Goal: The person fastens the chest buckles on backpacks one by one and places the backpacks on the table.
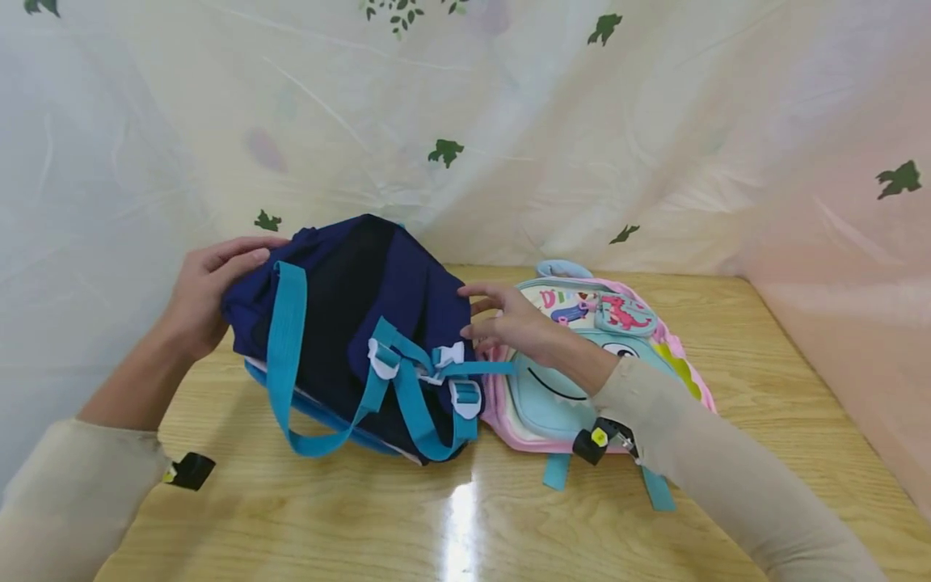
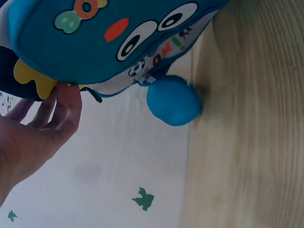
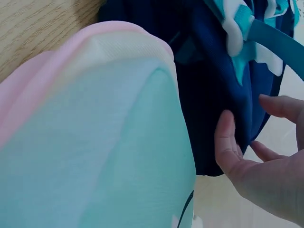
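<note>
A navy backpack [image 1: 429, 299] is tilted, its black back panel and teal straps [image 1: 286, 356] with white buckles facing the head camera. My left hand [image 1: 211, 283] grips its upper left edge, thumb on the navy cloth. The left wrist view shows the bag's blue front [image 2: 90, 47] with cartoon eyes, and the fingers of that hand at a yellow trim [image 2: 35, 78]. At the bag's right side, my right hand [image 1: 520, 323] has its fingers spread and loosely bent, fingertips right at the cloth. Part of the bag's front is hidden from the head view.
A pink and mint backpack [image 1: 553, 404] with a smiling face lies on the wooden table [image 1: 327, 517], right beside the navy one and under my right forearm. Behind hangs a pale curtain [image 1: 509, 202] with green leaf-like shapes. A blue ball-shaped part [image 2: 173, 100] hangs below the navy bag's front.
</note>
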`<state>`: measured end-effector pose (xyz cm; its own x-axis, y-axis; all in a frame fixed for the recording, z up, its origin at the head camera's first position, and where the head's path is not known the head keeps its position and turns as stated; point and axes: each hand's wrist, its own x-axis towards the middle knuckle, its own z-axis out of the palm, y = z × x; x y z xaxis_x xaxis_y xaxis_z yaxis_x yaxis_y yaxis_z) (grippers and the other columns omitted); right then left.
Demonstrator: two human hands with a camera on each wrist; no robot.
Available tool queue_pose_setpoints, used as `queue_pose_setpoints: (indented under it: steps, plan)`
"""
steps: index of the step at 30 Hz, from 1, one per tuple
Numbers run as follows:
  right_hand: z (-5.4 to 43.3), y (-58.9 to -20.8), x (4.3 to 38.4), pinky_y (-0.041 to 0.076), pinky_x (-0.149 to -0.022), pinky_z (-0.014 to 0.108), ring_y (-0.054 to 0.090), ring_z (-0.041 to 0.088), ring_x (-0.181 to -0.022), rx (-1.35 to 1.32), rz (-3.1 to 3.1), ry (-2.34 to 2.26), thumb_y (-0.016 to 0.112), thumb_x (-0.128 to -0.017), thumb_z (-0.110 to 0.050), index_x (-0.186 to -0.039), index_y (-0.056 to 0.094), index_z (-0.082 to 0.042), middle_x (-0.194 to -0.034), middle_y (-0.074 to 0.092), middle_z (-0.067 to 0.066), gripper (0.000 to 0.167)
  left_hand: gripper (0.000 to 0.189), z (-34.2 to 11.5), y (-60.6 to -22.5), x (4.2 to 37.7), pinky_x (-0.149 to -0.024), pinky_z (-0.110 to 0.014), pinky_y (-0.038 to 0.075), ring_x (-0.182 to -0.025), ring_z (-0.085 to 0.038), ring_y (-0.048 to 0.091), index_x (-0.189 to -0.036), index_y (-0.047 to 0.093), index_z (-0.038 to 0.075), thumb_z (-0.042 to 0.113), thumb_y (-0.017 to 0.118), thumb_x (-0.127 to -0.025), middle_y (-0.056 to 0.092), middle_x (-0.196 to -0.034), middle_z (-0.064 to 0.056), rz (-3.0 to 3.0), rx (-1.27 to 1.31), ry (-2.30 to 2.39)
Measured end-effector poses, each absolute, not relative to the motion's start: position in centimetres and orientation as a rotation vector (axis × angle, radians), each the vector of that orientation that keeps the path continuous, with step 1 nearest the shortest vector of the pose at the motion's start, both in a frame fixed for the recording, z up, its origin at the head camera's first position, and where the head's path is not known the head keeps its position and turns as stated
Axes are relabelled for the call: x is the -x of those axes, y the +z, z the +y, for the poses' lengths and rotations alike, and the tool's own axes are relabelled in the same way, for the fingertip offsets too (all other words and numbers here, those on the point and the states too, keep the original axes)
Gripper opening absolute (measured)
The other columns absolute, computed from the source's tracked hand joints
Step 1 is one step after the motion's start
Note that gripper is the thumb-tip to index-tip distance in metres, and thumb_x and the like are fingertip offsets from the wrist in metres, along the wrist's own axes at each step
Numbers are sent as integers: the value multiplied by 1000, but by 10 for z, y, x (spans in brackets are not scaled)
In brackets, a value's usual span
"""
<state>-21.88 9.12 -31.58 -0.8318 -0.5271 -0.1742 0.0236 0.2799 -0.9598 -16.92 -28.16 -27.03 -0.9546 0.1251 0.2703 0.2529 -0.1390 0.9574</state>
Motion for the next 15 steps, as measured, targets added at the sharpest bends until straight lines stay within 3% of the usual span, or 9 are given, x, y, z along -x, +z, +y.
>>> queue_pose_setpoints:
  steps: [7,15]
  plan:
    - [90,-317,218,54,-101,49,62,37,-120,401,2147,-1520,64,-95,-3,-157,39,-8,-148,47,25,67,26,-301,-279,168,-80,-22,59,-94,-13,73,-120,77,11,6,57,-106,76,-114,2,-2095,352,-2276]
    - [84,-319,219,45,-111,51,60,38,-121,319,2235,-1361,69,-95,-14,-161,32,-11,-157,38,28,75,25,-320,-287,164,-82,-18,57,-97,-8,70,-117,79,20,9,59,-106,76,-112,9,-2240,194,-2225]
